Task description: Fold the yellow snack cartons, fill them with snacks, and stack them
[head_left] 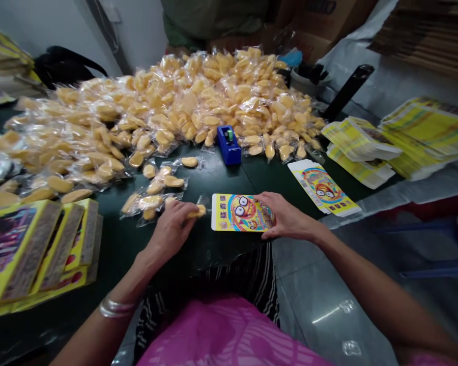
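My left hand is closed on a small yellow piece in a clear wrapper, held between thumb and fingers. Just to its right, a yellow printed box with a goggle-eyed cartoon face lies near the table's front edge. My right hand grips the right end of that box, with the thumb at its near side and the fingers over the far side. Whether the box is flat or opened out I cannot tell. Several more wrapped yellow pieces lie loose beside my left hand.
A large heap of wrapped yellow pieces covers the back of the dark table. In front of it stands a blue tape dispenser. Filled-looking yellow boxes are stacked at left. Flat cartons and carton piles lie at right.
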Action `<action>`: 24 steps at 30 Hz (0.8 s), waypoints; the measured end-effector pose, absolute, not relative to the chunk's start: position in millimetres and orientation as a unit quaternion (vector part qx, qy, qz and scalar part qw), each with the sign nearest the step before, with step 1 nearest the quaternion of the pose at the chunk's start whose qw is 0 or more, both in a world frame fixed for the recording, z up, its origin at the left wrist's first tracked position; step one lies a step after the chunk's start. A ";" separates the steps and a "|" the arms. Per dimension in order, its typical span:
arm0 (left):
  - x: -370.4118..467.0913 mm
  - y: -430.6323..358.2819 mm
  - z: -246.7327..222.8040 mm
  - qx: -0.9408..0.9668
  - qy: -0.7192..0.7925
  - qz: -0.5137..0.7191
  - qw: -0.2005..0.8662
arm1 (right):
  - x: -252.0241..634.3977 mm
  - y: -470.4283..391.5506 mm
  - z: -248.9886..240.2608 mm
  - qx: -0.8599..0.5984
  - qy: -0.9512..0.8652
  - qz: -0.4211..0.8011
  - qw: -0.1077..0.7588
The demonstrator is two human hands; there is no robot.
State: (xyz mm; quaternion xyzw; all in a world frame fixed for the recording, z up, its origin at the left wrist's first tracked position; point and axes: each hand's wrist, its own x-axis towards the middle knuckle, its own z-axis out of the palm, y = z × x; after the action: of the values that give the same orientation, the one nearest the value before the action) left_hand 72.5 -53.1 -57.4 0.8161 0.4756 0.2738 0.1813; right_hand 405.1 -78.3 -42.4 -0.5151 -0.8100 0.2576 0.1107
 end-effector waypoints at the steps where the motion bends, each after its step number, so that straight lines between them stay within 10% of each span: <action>1: 73.2 -56.3 -55.8 0.811 0.462 0.289 0.213 | 405.3 -79.1 -38.9 -0.510 -0.808 0.271 0.119; 8: 73.5 -64.2 -58.4 0.748 0.485 0.364 0.270 | 411.9 -64.2 1.4 -0.499 -0.742 0.426 0.138; 24: 88.5 -15.0 -68.6 0.819 0.455 0.307 0.167 | 368.0 -50.0 -30.7 -0.550 -0.812 0.195 -0.004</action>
State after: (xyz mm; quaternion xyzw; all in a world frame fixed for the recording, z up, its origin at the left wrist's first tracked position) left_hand 88.5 -15.0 -68.6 0.8192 0.4546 0.3073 0.1668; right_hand 368.0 -50.0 -30.7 -0.5495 -0.8125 0.1945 -0.0043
